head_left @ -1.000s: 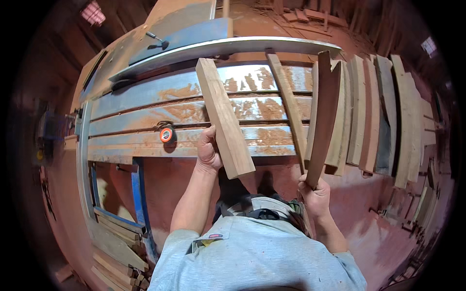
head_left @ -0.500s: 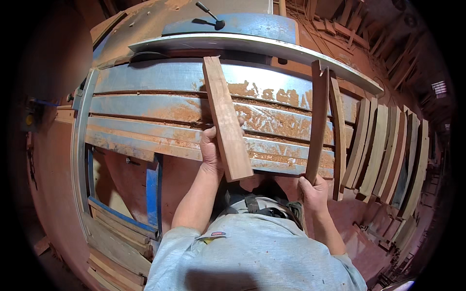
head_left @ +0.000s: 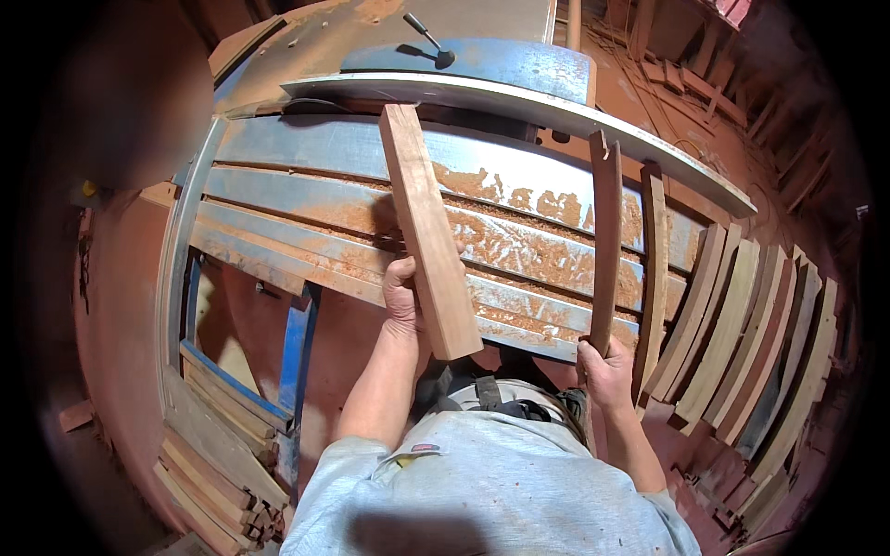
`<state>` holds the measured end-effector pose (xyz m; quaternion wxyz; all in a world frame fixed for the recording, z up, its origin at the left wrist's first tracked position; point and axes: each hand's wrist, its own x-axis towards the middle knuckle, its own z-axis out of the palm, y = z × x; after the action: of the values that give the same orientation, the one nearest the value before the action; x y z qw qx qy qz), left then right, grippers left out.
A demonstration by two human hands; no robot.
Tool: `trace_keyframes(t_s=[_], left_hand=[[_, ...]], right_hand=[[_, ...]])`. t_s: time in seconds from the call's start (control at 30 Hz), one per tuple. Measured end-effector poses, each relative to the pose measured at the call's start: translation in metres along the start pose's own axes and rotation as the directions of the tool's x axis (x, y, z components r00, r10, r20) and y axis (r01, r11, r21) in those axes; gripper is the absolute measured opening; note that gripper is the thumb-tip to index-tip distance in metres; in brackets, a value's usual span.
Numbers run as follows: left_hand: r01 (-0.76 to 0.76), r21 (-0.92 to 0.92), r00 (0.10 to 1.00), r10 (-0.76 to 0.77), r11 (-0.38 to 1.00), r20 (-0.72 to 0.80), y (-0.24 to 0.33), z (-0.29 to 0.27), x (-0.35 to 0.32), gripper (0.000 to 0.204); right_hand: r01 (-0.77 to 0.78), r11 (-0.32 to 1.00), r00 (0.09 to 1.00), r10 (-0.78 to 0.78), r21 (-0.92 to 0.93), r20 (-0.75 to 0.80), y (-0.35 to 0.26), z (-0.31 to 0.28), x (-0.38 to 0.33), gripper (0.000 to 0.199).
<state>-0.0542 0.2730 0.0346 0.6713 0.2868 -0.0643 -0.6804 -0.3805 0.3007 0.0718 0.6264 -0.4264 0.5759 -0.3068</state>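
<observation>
Sawdust lies in orange patches over the blue-grey metal machine table [head_left: 306, 199], whose long slats run across the head view from the left frame toward the right. Left hand [head_left: 405, 301] is closed around the near part of a thick reddish wooden block [head_left: 425, 227], thumb side against its left edge; the block rests flat on the table and points away from the person, tilted slightly left at its far end, which reaches close to the curved pale metal guard [head_left: 519, 102] arching over the table's back. Right hand [head_left: 607, 371] grips the lower end of a thin dark wooden strip [head_left: 606, 241], fingers wrapped about it near the table's front edge; the strip runs up and away across the slats, roughly parallel to the block and well to its right. Just beside the strip, on its right, a second thin strip [head_left: 654, 269] lies on the table, untouched. Farther right, a row of curved wooden slats [head_left: 751, 343] leans side by side beyond the table's end. A small dark hammer [head_left: 428, 39] lies on the blue surface behind the guard. Lower left, under the blue table leg [head_left: 298, 343], flat boards [head_left: 209, 473] are stacked on the reddish floor. A grey shirt [head_left: 482, 491] fills the bottom of the picture.
</observation>
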Motion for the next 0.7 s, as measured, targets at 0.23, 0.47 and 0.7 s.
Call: trace_keyframes(t_s=[0.23,0.47,0.7], left_hand=[[-0.143,0.218,0.989,0.146,0.965,0.005,-0.019,0.029,0.009,0.062],[-0.285,0.283,0.939,0.326,0.916,-0.110,-0.032,0.021,0.038,0.054],[-0.208,0.417,0.888,0.349,0.885,-0.299,-0.016,-0.004,0.086,0.064]], right_hand=[[-0.001,0.999,0.999,-0.001,0.039,0.035,-0.007,-0.027,0.010,0.009],[0.060,0.997,0.997,-0.058,0.040,-0.053,0.005,-0.041,0.024,0.010],[0.060,0.997,0.994,-0.056,0.044,-0.093,0.005,-0.019,0.036,0.013]])
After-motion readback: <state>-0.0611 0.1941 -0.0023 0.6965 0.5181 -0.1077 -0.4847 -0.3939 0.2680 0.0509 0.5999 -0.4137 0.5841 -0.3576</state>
